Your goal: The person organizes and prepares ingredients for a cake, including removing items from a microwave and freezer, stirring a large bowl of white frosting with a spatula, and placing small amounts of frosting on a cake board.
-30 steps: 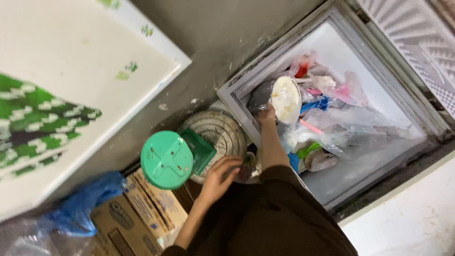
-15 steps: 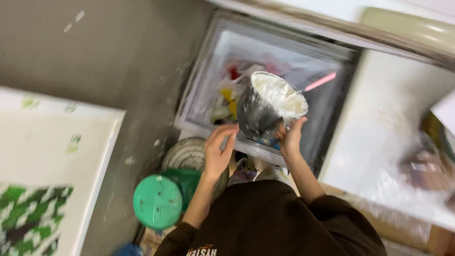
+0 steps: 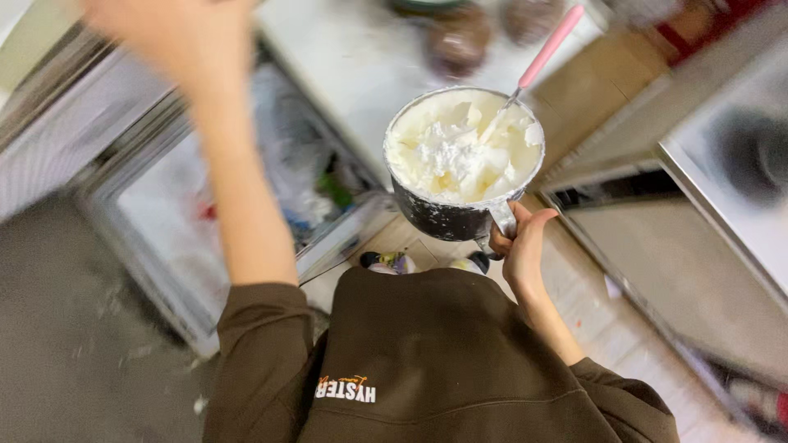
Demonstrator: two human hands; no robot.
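Single head cam, worn by person, looks steeply down over own brown-sleeved torso; close on metal cup, open chest freezer below-left. No 2nd view.

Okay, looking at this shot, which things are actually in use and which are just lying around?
In use:
- metal cup full of white cream, held at its handle by the right hand
- pink-handled spoon stuck in the cream
- left hand, raised and blurred, holding nothing visible

Lying about:
- open chest freezer with bagged items
- white counter
- two shoes below
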